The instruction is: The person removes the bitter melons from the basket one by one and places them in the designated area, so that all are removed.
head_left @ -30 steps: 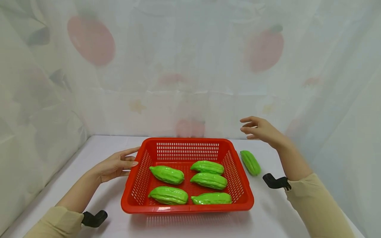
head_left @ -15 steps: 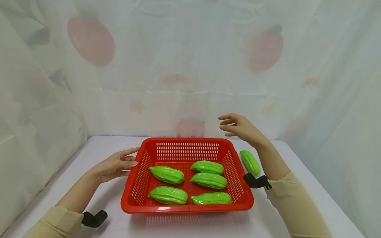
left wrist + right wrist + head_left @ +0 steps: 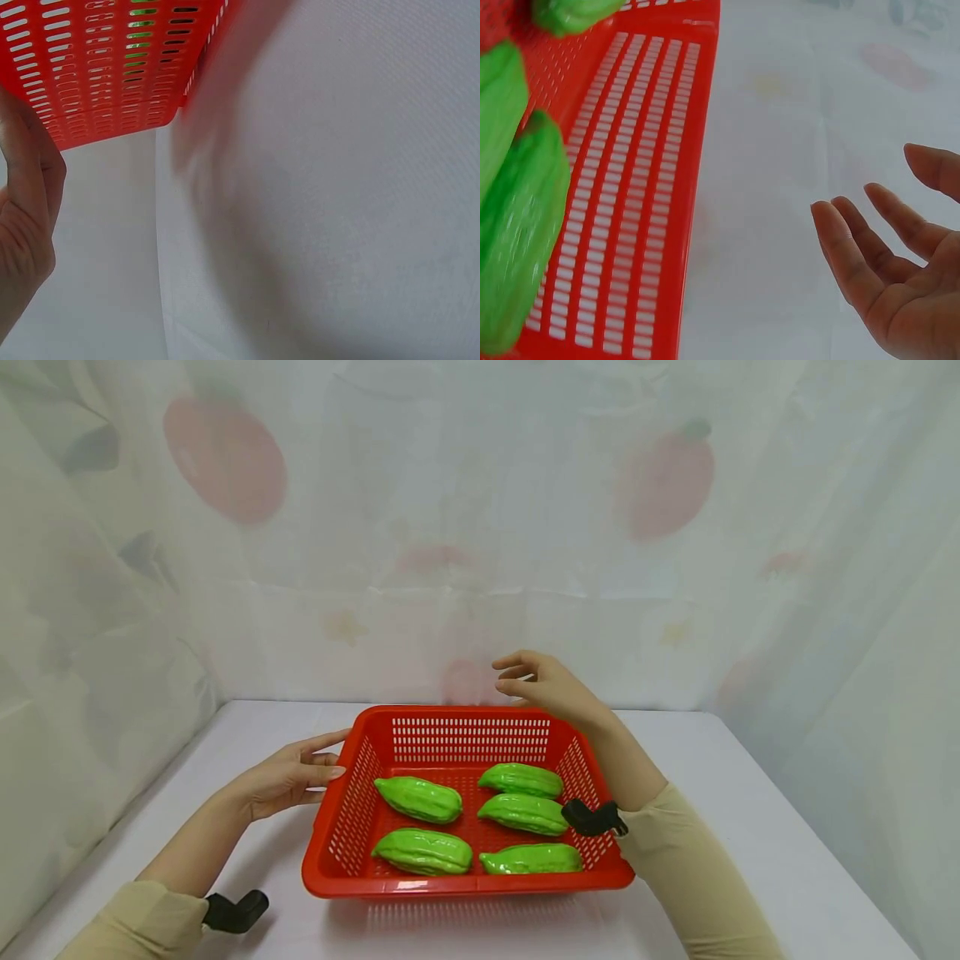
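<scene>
A red plastic basket [image 3: 465,885] with slotted walls stands mid-table, holding several glossy, ridged green bitter melons [image 3: 420,799]. My left hand [image 3: 281,777] holds the basket's left side, thumb at the rim and fingers against the outside. In the left wrist view its bent fingers [image 3: 34,165] lie along the slotted wall. Above the basket's back rim hovers my right hand [image 3: 551,683], fingers loosely bent and nothing in them. The right wrist view shows that hand with spread fingers [image 3: 836,240], apart from the basket. The melon outside the basket at right is hidden by my right forearm.
A white cloth covers the table [image 3: 720,827], which ends at a pale curtain [image 3: 480,527] with fruit prints behind and at both sides. Black wrist mounts [image 3: 592,817] stick out from both sleeves; the right one overlaps the basket's right wall.
My right hand has moved left, from above the loose melon to over the basket's back rim, and its forearm now covers that melon. The left hand and the basket stay put.
</scene>
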